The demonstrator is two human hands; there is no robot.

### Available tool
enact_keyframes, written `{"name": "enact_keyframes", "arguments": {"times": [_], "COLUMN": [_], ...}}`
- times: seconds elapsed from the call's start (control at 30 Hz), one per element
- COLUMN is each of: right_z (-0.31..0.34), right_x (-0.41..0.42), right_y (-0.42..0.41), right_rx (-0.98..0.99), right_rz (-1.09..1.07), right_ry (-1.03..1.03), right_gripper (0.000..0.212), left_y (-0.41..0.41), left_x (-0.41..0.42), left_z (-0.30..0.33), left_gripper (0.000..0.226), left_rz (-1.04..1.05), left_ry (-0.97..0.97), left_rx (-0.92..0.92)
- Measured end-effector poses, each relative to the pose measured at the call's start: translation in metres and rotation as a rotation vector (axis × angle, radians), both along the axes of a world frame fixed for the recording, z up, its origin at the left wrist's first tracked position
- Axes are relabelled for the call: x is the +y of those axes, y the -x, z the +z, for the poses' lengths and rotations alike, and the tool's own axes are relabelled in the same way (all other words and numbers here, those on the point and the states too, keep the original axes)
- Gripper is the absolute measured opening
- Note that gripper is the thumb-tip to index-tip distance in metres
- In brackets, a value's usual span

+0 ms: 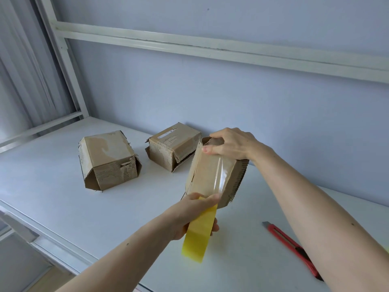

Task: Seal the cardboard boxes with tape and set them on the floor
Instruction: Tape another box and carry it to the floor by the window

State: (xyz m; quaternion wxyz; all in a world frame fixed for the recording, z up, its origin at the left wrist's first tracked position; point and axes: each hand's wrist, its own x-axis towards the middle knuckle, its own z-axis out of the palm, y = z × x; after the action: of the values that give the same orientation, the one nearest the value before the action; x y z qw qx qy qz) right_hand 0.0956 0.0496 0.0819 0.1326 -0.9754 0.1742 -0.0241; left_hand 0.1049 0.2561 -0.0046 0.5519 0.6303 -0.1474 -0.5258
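Centre-right of frame: worn brown cardboard box [212, 173] stands tilted on the white table [63, 186], right hand [229, 144] curled over its upper end with thumb pressed on a clear tape strip [221, 175] running down its face. Left hand [195, 213] grips a translucent yellow tape roll [199, 234] at the box's lower edge, fingers wrapped round it. Two more battered cardboard boxes [108, 160] [173, 145] sit apart at centre-left and centre; red utility knife [292, 249] lies lower right.

No readable text; white label [168, 134] on back cardboard box [173, 147] too small, illegible.
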Motion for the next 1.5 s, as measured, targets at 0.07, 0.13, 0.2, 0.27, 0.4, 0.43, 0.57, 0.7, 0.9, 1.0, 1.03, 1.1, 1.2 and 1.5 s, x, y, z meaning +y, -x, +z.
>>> {"name": "enact_keyframes", "arguments": {"times": [0.07,0.13,0.2,0.27,0.4,0.43,0.57,0.7,0.9,1.0,1.03,1.1,1.2,1.5], "right_z": [0.001,0.005,0.010,0.013,0.022,0.024,0.024,0.026,0.027,0.029,0.030,0.033,0.037,-0.006], "right_x": [-0.002,-0.007,-0.011,-0.015,-0.018,-0.019,-0.023,-0.025,-0.023,-0.022,-0.022,-0.021,-0.017,-0.013], "right_y": [0.002,0.004,0.005,0.006,0.007,0.007,0.006,0.007,0.010,0.012,0.013,0.016,0.018,0.026], "right_rx": [-0.020,-0.031,-0.036,-0.055,-0.078,-0.074,-0.076,-0.078,-0.058,-0.013,-0.007,-0.005,0.024,-0.294], "right_rz": [0.006,-0.011,-0.016,-0.014,-0.011,-0.012,-0.010,0.024,0.045,0.056,0.060,0.058,0.025,-0.352], "right_ry": [0.011,0.013,-0.005,-0.029,-0.084,-0.101,-0.151,-0.269,-0.480,-0.556,-0.578,-0.607,-0.577,-1.089], "right_gripper": [0.063,0.065,0.065,0.062,0.058,0.059,0.078,0.095,0.092,0.080,0.068,0.046,0.043,0.087], "left_y": [-0.002,-0.005,-0.006,-0.006,-0.002,-0.001,-0.003,-0.006,-0.007,-0.013,-0.014,-0.014,-0.010,-0.023], "left_x": [0.004,0.008,0.013,0.015,0.014,0.013,0.012,0.013,0.013,0.016,0.016,0.017,0.016,0.012], "left_z": [0.002,0.001,0.002,0.003,0.004,0.004,0.005,0.007,0.002,-0.006,-0.008,-0.012,-0.015,-0.020], "left_gripper": [0.064,0.057,0.059,0.064,0.043,0.041,0.042,0.048,0.053,0.077,0.086,0.108,0.107,0.069], "left_rz": [-0.043,-0.046,-0.031,-0.038,-0.108,-0.126,-0.171,-0.204,-0.195,-0.155,-0.152,-0.167,-0.187,0.046], "left_ry": [-0.010,0.031,0.055,0.062,-0.003,-0.014,-0.049,-0.098,-0.106,-0.103,-0.072,-0.003,0.056,0.120], "left_rx": [-0.016,0.004,0.030,0.051,-0.030,-0.036,-0.043,-0.037,-0.004,0.047,0.081,0.147,0.256,0.438]}}
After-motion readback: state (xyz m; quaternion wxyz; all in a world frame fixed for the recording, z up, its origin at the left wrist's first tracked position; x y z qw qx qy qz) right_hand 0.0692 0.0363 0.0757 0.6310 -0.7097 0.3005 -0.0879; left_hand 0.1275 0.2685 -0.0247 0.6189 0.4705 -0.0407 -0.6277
